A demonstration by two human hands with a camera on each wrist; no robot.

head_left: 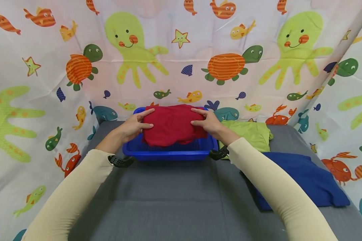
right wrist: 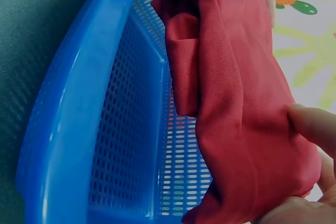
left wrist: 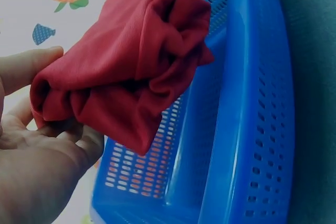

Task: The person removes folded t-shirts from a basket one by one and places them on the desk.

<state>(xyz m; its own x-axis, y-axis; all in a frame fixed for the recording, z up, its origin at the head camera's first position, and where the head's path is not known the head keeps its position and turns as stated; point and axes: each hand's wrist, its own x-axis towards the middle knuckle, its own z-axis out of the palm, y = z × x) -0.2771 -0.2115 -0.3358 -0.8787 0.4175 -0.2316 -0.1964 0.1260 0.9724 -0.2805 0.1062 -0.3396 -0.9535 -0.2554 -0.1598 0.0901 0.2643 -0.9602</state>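
Note:
Both hands hold a folded, bunched red cloth [head_left: 172,125] over a blue plastic basket [head_left: 169,155] with slotted walls. The left hand [head_left: 133,126] grips the cloth's left end; in the left wrist view its thumb and fingers curl round the folded edge. At the opposite end the right hand [head_left: 210,124] pinches the cloth, thumb on the near face, as the right wrist view also shows. Loose folds hang down toward the basket, whose perforated floor [right wrist: 131,124] shows below. The cloth's far side is hidden.
To the right of the basket lies a folded lime-green cloth [head_left: 247,134]. A dark blue cloth [head_left: 307,180] is nearer, under the right forearm in the head view. The grey table [head_left: 169,201] is enclosed by sea-animal printed curtains [head_left: 175,73] at the back and sides.

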